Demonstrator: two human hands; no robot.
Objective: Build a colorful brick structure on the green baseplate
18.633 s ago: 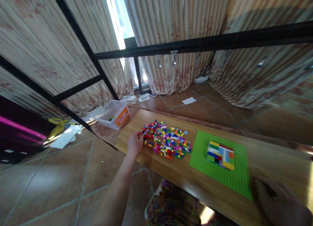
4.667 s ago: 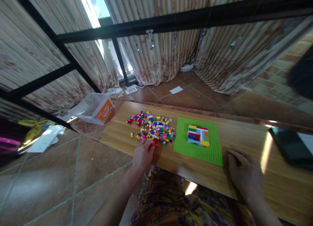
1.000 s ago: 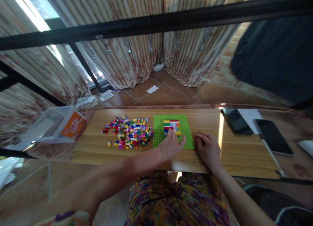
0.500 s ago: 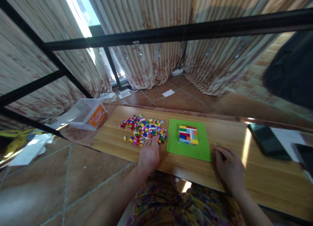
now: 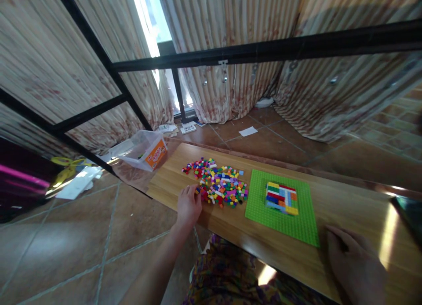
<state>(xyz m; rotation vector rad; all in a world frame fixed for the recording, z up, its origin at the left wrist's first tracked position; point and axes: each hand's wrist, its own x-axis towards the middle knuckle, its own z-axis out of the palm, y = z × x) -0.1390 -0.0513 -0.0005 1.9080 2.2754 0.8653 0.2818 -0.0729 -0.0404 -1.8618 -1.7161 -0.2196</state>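
Observation:
A pile of small coloured bricks (image 5: 219, 185) lies on the wooden table (image 5: 343, 208). My left hand (image 5: 188, 206) rests knuckles up at the pile's near left edge, its fingers bent together onto the bricks; what they pinch is hidden. Right of the pile lies a green baseplate (image 5: 260, 205) carrying a flat block of joined coloured bricks (image 5: 281, 198). My right hand (image 5: 356, 264) lies palm down on the table just beyond the baseplate's near right corner, fingers loosely stretched, holding nothing.
A clear plastic tub with an orange label (image 5: 145, 149) stands off the table's far left corner. A dark phone (image 5: 410, 212) shows at the right edge. Black metal bars (image 5: 263, 48) cross in front of curtains. Papers lie on the tiled floor.
My left hand has slid left along the pile's near edge, to where a loose yellow brick lay. The view has swung left, leaving the right hand lower right.

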